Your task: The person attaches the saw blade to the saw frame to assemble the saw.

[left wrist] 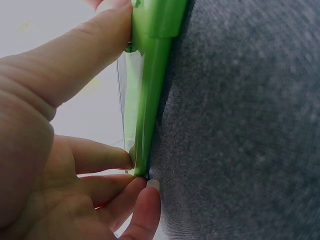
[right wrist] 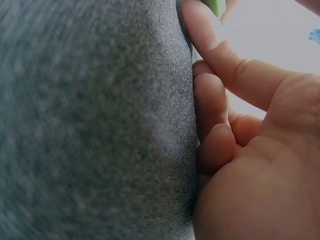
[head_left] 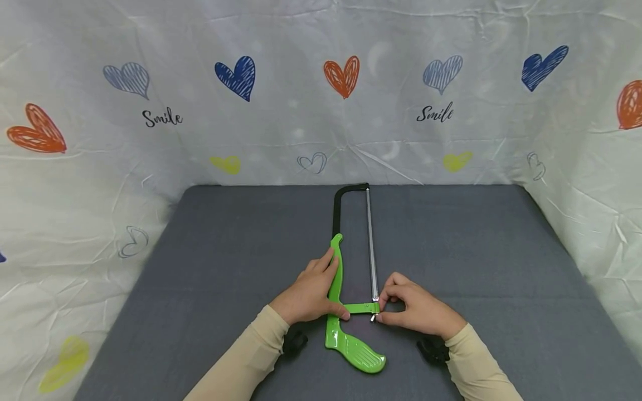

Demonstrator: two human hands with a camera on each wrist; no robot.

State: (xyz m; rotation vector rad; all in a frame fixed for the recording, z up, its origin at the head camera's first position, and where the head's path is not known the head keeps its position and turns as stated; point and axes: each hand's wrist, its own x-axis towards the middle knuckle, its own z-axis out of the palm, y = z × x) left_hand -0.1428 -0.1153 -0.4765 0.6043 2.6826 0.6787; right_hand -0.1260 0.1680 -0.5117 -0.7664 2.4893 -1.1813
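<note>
A hacksaw (head_left: pixel 356 348) lies flat on the grey cloth, with a green handle and frame, a black bow at the far end and a silver blade (head_left: pixel 371 245) on its right side. My left hand (head_left: pixel 311 289) holds the green frame, thumb by the short green cross-arm (head_left: pixel 362 308) and fingers along the frame's side; the left wrist view shows fingertips against the green edge (left wrist: pixel 145 110). At the cross-arm's right end, my right hand (head_left: pixel 418 306) has thumb and curled fingers at the blade's near end, beside a small silver wing nut (head_left: pixel 373 318). The exact fingertip contact is partly hidden.
Grey cloth covers the table (head_left: pixel 241 239). Behind and at both sides hangs a white sheet (head_left: pixel 281 122) printed with hearts and the word "Smile". Dark straps sit at both wrists.
</note>
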